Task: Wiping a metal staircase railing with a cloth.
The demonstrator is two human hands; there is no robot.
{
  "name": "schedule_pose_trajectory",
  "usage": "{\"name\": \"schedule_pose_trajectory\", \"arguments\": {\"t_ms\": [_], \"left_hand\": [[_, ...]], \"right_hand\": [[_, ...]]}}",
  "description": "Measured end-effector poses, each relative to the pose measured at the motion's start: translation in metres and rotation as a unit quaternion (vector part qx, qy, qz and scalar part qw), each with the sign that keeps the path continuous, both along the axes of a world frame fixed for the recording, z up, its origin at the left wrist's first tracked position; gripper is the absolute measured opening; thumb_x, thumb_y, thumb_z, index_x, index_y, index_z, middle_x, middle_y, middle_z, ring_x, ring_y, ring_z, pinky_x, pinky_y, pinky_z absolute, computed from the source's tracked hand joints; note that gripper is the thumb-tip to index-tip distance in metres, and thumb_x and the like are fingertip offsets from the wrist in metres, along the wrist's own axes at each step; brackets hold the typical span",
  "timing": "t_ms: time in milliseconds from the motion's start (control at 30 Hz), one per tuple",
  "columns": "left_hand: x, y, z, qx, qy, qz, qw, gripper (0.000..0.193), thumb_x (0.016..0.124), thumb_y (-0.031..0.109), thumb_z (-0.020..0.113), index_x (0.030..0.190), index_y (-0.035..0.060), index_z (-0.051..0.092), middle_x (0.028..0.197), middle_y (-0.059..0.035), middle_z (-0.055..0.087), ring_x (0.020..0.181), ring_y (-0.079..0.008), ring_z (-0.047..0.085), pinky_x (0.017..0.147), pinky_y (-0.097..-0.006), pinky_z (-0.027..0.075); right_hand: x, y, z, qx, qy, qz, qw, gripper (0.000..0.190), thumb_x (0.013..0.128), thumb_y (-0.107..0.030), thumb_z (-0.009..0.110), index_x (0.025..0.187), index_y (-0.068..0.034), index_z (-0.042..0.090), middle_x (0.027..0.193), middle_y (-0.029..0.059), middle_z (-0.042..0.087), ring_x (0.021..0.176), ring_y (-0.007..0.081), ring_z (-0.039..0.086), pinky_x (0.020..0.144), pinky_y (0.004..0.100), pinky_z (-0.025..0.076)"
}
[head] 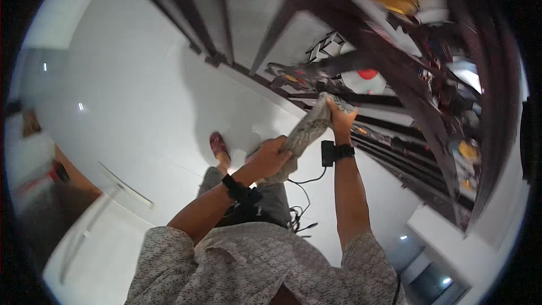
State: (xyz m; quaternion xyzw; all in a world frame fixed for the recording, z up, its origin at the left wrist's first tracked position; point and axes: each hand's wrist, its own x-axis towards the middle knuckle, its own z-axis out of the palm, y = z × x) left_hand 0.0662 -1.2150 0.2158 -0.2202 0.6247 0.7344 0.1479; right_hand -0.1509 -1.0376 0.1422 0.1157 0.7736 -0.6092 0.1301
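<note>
A grey patterned cloth [307, 131], bunched lengthwise, stretches between my two hands in front of my body. My left hand [271, 156] is closed around its lower part, near my lap. At its upper end, beside the dark railing, my right hand [340, 118] grips the cloth with the thumb on top. A black strap circles each wrist, and the right one carries a small black box [327, 153] with a cable leading down from it.
A dark railing [372, 51] runs diagonally along the right, with blurred objects behind it, including a red round thing [367, 73] and yellow items [468, 151]. Pale glossy floor [139, 93] lies at left. Black cables [298, 218] hang beside my leg.
</note>
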Motion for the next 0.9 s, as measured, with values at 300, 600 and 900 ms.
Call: {"name": "schedule_pose_trajectory", "arguments": {"t_ms": [300,600,900], "left_hand": [[0.006,0.056,-0.055,-0.008,-0.007,0.035,0.999,0.021,0.089,0.019,0.059,0.097,0.0004,0.051,0.082,-0.0236,0.063,0.082,-0.0412,0.064,0.072,-0.0496,0.048],[-0.008,0.097,-0.097,-0.122,-0.037,0.056,0.99,0.025,0.089,0.02,0.06,0.102,-0.0009,0.055,0.087,-0.0251,0.065,0.083,-0.0423,0.066,0.072,-0.0487,0.049],[-0.052,0.126,-0.132,-0.058,-0.08,0.117,0.988,0.025,0.087,0.016,0.059,0.102,-0.0042,0.058,0.092,-0.0282,0.064,0.09,-0.0432,0.064,0.081,-0.0489,0.048]], "right_hand": [[0.014,0.007,-0.042,0.041,0.016,-0.027,0.999,0.053,0.079,-0.001,0.079,0.124,0.005,0.053,0.12,0.014,0.063,0.11,0.0234,0.059,0.103,0.0402,0.044],[0.027,0.023,-0.096,-0.076,0.031,0.071,0.994,0.028,0.093,-0.006,0.061,0.119,0.004,0.059,0.125,0.0094,0.06,0.11,0.0175,0.056,0.1,0.0337,0.044],[-0.059,0.099,-0.196,-0.11,0.02,0.115,0.987,0.04,0.097,-0.021,0.056,0.124,0.008,0.051,0.12,0.0167,0.058,0.107,0.0298,0.055,0.094,0.0456,0.045]]}}
